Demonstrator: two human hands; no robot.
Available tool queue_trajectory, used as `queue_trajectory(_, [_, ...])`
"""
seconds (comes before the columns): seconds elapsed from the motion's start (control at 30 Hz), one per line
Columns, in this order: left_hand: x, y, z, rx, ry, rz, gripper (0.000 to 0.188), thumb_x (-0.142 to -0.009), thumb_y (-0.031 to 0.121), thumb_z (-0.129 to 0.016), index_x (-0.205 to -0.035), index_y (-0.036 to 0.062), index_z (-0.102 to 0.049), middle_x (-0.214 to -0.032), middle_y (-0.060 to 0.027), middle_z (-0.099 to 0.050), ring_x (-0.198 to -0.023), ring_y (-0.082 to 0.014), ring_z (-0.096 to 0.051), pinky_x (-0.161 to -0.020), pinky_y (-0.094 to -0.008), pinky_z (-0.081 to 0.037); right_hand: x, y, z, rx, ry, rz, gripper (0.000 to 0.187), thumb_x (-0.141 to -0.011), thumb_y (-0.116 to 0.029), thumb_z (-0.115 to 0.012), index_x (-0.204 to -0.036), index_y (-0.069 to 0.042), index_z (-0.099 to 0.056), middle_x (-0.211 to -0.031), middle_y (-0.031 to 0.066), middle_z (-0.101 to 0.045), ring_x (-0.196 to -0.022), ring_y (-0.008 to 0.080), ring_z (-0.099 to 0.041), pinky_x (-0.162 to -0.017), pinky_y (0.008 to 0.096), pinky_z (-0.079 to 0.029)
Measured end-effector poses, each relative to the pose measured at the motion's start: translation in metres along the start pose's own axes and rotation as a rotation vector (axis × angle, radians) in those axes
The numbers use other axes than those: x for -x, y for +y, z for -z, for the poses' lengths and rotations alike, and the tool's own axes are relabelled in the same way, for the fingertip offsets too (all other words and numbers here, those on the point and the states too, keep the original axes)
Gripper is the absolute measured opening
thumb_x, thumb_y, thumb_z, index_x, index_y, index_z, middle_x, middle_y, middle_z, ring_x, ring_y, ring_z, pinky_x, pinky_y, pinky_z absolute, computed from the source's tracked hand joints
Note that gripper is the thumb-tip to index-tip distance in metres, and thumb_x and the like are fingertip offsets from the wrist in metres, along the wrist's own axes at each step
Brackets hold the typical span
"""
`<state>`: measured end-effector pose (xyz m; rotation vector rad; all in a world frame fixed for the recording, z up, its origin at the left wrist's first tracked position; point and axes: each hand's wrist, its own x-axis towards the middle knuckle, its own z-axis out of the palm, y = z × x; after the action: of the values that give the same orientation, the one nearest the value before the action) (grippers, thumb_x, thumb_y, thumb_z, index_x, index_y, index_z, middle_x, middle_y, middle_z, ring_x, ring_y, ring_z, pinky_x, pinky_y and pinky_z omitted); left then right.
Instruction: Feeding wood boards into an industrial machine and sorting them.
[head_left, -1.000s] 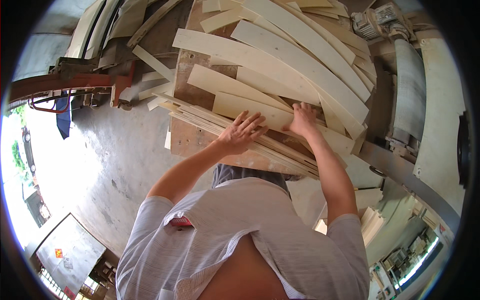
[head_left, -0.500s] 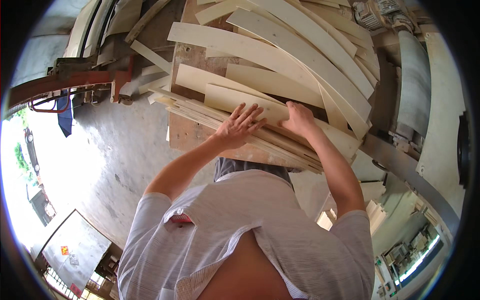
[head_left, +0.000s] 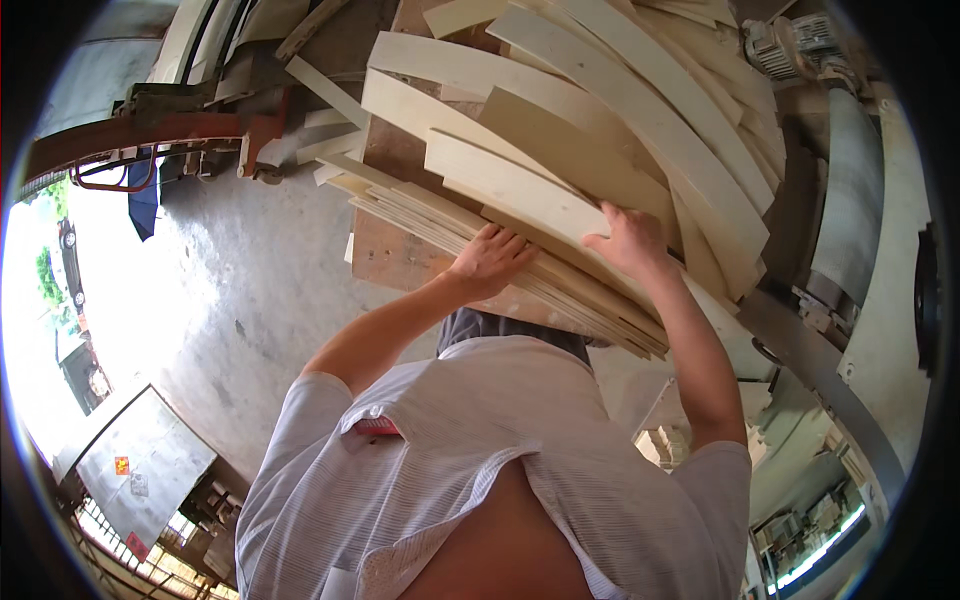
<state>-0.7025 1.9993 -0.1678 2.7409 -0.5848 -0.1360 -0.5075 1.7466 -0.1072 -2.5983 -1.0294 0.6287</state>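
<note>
Pale wooden strips lie across a worn wooden tabletop. Along its near edge runs a stack of narrow wooden strips, set at a slant. My left hand is closed over that stack, its fingers bent across the upper strips. Just beyond, a wooden strip is tipped up on its long edge. My right hand pinches this strip toward its right part, with thumb and forefinger at its upper edge. The fingertips behind it are hidden.
Several wide curved wooden strips fan out over the far side of the table. To the left stands a red-brown metal frame with a dark blue umbrella near it. A motor and a long grey roller are at the right.
My left hand's spread fingers have bent over the stack. The strip at my right hand has tilted up from lying flatter. The whole view has shifted slightly.
</note>
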Motion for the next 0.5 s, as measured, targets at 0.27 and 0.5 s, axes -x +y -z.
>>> queue_trajectory(0.27, [-0.010, 0.003, -0.001, 0.038, -0.097, 0.015, 0.045, -0.095, 0.020, -0.066, -0.138, 0.0107, -0.071, -0.122, -0.0077, -0.071, -0.127, -0.0285, -0.065, -0.114, -0.0457, -0.046, -0.012, 0.026, 0.005, -0.408, -0.211, -0.123, 0.071, -0.080, -0.032, -0.094, -0.140, 0.001, -0.074, -0.130, 0.0280, -0.079, -0.121, 0.0404, -0.077, -0.105, 0.0469, -0.060])
queue_trajectory(0.5, [0.008, 0.008, -0.010, 0.087, -0.014, -0.002, 0.042, -0.091, 0.017, -0.068, -0.132, 0.0067, -0.072, -0.130, -0.0114, -0.074, -0.130, -0.0318, -0.068, -0.115, -0.0482, -0.047, -0.030, 0.009, -0.041, -0.480, -0.214, 0.024, 0.072, -0.083, -0.030, -0.096, -0.141, 0.003, -0.071, -0.131, 0.0228, -0.079, -0.117, 0.0297, -0.076, -0.107, 0.0416, -0.058])
